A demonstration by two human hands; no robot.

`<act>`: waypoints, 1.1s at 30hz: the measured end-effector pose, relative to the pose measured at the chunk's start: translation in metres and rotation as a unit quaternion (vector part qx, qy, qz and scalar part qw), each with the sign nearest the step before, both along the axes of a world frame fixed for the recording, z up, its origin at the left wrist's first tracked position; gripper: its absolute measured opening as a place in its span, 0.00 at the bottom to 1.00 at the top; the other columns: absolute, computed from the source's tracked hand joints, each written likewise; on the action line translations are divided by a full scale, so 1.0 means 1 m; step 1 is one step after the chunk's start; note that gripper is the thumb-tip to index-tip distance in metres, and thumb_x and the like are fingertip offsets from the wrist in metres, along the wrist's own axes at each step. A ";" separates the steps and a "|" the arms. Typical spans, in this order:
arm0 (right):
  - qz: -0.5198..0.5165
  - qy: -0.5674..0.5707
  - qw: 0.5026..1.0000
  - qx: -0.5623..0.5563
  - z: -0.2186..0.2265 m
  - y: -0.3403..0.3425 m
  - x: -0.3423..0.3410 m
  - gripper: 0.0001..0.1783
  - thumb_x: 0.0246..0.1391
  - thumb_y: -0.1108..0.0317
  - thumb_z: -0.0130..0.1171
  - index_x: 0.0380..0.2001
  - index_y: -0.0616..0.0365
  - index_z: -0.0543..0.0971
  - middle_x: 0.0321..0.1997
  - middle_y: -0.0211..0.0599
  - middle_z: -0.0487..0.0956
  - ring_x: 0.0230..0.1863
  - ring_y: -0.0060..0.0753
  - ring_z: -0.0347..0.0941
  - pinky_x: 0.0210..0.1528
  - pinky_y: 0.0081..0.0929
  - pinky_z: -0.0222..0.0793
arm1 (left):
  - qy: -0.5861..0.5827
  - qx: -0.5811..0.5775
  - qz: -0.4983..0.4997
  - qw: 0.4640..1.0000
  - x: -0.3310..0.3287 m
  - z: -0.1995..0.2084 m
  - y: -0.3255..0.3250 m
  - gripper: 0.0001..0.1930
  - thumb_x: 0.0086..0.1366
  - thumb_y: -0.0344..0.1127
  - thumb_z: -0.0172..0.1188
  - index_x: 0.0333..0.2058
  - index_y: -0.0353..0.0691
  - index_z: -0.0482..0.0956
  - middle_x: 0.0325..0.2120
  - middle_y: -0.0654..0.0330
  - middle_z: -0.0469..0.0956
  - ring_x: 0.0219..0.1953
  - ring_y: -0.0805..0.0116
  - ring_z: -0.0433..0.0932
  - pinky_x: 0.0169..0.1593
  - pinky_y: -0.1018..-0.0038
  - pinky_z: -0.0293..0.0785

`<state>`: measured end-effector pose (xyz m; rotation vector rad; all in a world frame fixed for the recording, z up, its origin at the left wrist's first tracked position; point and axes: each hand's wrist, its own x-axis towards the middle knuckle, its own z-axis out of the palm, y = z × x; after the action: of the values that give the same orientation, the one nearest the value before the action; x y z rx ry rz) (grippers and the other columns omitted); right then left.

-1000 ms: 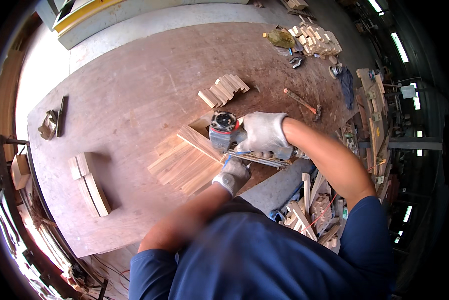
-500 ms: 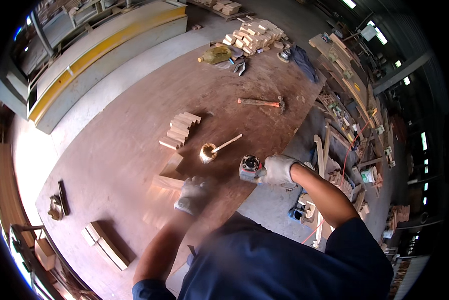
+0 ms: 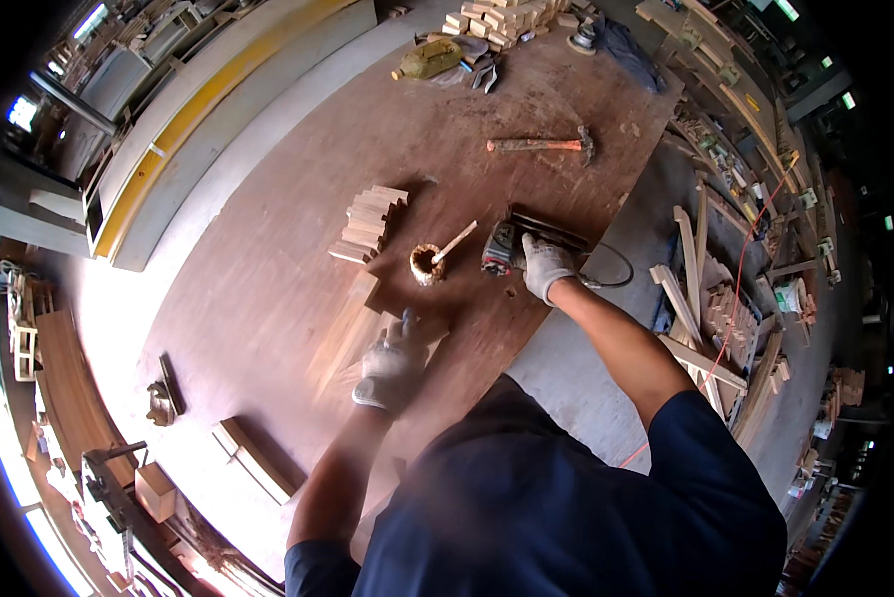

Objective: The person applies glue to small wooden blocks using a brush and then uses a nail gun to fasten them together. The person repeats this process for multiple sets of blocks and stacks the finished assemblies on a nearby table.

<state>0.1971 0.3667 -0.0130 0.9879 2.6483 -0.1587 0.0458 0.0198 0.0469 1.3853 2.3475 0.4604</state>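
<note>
My right hand, in a white work glove, is closed round a grey-and-red power tool at the worktable's right edge; a dark cable trails behind it. My left hand, also gloved, is over pale wood pieces in front of me. Its fingers are blurred, so their grip on the wood cannot be made out. Between the hands and a little farther off is a small crusted pot with a wooden stick leaning out. Beyond the left hand lies a row of short wood blocks.
Farther back on the brown worktable are a hammer, a yellowish plastic bottle, a heap of wood blocks and dark cloth. Curved wood pieces lie near left. Timber racks stand to the right.
My right hand has brought the power tool forward to the table's edge. My left hand stays over the wood pieces, whose placement looks different. The whole view has shifted slightly.
</note>
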 end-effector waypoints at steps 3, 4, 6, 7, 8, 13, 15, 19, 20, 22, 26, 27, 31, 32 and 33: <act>0.011 0.013 1.000 0.025 0.001 -0.022 0.005 0.40 0.57 0.62 0.67 0.71 0.58 0.67 0.56 0.51 0.81 0.59 0.54 0.78 0.61 0.51 0.74 | -0.012 0.017 0.027 0.999 0.009 -0.002 -0.001 0.40 0.66 0.38 0.66 0.74 0.37 0.61 0.58 0.40 0.77 0.55 0.36 0.79 0.56 0.47 0.78; 0.019 0.028 0.999 0.038 0.001 -0.028 0.009 0.40 0.57 0.62 0.67 0.71 0.57 0.67 0.55 0.51 0.81 0.59 0.54 0.78 0.61 0.52 0.74 | -0.017 0.006 0.042 0.999 0.014 -0.003 -0.001 0.40 0.65 0.36 0.66 0.74 0.37 0.61 0.58 0.40 0.77 0.56 0.36 0.78 0.57 0.48 0.78; 0.048 0.085 0.994 0.052 0.030 -0.049 0.013 0.37 0.57 0.61 0.68 0.68 0.56 0.70 0.56 0.49 0.80 0.59 0.54 0.76 0.63 0.52 0.71 | -0.029 0.015 0.064 0.997 0.018 0.003 0.004 0.39 0.65 0.35 0.65 0.73 0.37 0.62 0.57 0.40 0.77 0.56 0.37 0.78 0.56 0.47 0.78; 0.074 0.131 0.988 0.038 0.031 -0.058 0.019 0.37 0.58 0.60 0.68 0.69 0.56 0.70 0.57 0.50 0.79 0.59 0.54 0.76 0.62 0.52 0.71 | -0.033 0.032 0.071 0.996 0.018 0.007 0.005 0.37 0.65 0.35 0.62 0.72 0.36 0.63 0.56 0.41 0.78 0.55 0.38 0.79 0.55 0.47 0.79; 0.096 0.175 0.979 0.027 0.033 -0.069 0.028 0.38 0.59 0.59 0.67 0.70 0.56 0.69 0.58 0.50 0.78 0.58 0.54 0.76 0.61 0.52 0.72 | -0.039 0.051 0.076 0.995 0.020 0.009 0.006 0.35 0.66 0.35 0.60 0.71 0.35 0.65 0.55 0.41 0.78 0.54 0.38 0.79 0.53 0.46 0.80; 0.156 0.169 0.973 -0.034 0.018 -0.133 0.074 0.39 0.58 0.55 0.67 0.70 0.57 0.71 0.67 0.55 0.73 0.67 0.59 0.69 0.69 0.52 0.66 | -0.027 0.100 0.069 0.992 0.014 -0.012 -0.011 0.42 0.58 0.30 0.69 0.72 0.39 0.65 0.59 0.41 0.77 0.59 0.37 0.76 0.63 0.50 0.74; 0.130 0.113 0.982 -0.072 0.013 -0.150 0.084 0.39 0.57 0.55 0.68 0.70 0.58 0.72 0.69 0.55 0.72 0.69 0.60 0.67 0.70 0.52 0.65 | -0.020 0.112 0.051 0.992 0.009 -0.007 -0.013 0.39 0.57 0.30 0.69 0.69 0.40 0.69 0.58 0.43 0.78 0.59 0.38 0.76 0.64 0.51 0.74; 0.125 0.094 0.985 -0.068 0.005 -0.162 0.091 0.44 0.55 0.51 0.70 0.71 0.59 0.71 0.74 0.61 0.67 0.74 0.62 0.64 0.74 0.52 0.62 | -0.053 0.128 0.020 0.990 0.003 0.009 -0.013 0.30 0.56 0.32 0.71 0.60 0.40 0.79 0.54 0.46 0.81 0.58 0.40 0.77 0.63 0.51 0.74; 0.122 0.090 0.986 -0.072 0.008 -0.164 0.088 0.44 0.55 0.51 0.70 0.71 0.59 0.71 0.74 0.61 0.67 0.74 0.63 0.63 0.75 0.52 0.62 | -0.062 0.121 0.025 0.990 0.001 0.007 -0.014 0.30 0.56 0.32 0.71 0.59 0.40 0.79 0.54 0.46 0.81 0.58 0.40 0.77 0.62 0.51 0.75; 0.117 0.080 0.987 -0.080 0.013 -0.166 0.084 0.44 0.55 0.51 0.70 0.71 0.59 0.72 0.75 0.62 0.67 0.75 0.63 0.63 0.75 0.52 0.61 | -0.079 0.116 0.051 0.989 0.001 -0.003 -0.016 0.29 0.56 0.32 0.71 0.58 0.40 0.79 0.54 0.45 0.81 0.57 0.39 0.77 0.61 0.50 0.75; 0.115 0.058 0.989 -0.077 0.018 -0.167 0.081 0.44 0.55 0.51 0.70 0.71 0.59 0.71 0.75 0.62 0.66 0.75 0.63 0.63 0.75 0.52 0.61 | -0.078 0.123 0.095 0.985 0.000 -0.016 -0.017 0.26 0.56 0.33 0.73 0.55 0.39 0.82 0.47 0.47 0.84 0.50 0.42 0.82 0.55 0.54 0.79; 0.116 0.059 0.989 -0.073 0.017 -0.168 0.081 0.45 0.55 0.51 0.70 0.71 0.59 0.70 0.75 0.62 0.66 0.75 0.63 0.62 0.75 0.52 0.61 | -0.069 0.123 0.097 0.985 -0.002 -0.015 -0.016 0.26 0.56 0.34 0.74 0.54 0.38 0.82 0.44 0.48 0.85 0.47 0.45 0.84 0.53 0.56 0.81; 0.122 0.082 0.986 -0.081 0.014 -0.168 0.085 0.44 0.54 0.53 0.71 0.71 0.60 0.70 0.75 0.62 0.66 0.75 0.62 0.63 0.74 0.52 0.63 | -0.292 0.105 0.212 0.926 -0.009 0.022 -0.018 0.22 0.58 0.35 0.78 0.49 0.35 0.86 0.33 0.59 0.86 0.35 0.67 0.84 0.45 0.69 0.81; 0.126 0.087 0.985 -0.073 0.012 -0.169 0.085 0.44 0.53 0.53 0.71 0.70 0.60 0.71 0.74 0.60 0.66 0.74 0.61 0.63 0.73 0.52 0.63 | -0.365 0.114 0.228 0.895 -0.012 0.032 -0.023 0.21 0.59 0.35 0.79 0.49 0.34 0.86 0.32 0.61 0.86 0.34 0.71 0.82 0.44 0.72 0.80; 0.130 0.093 0.985 -0.064 0.011 -0.170 0.087 0.43 0.52 0.54 0.72 0.69 0.60 0.71 0.73 0.58 0.67 0.74 0.60 0.63 0.72 0.52 0.64 | -0.436 0.124 0.242 0.858 -0.014 0.037 -0.027 0.20 0.60 0.35 0.79 0.48 0.33 0.87 0.31 0.64 0.85 0.33 0.76 0.81 0.43 0.75 0.79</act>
<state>0.2839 0.1971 -0.0024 0.6048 2.8624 -0.3729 0.0314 -0.0067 0.0839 0.4313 1.8336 1.2606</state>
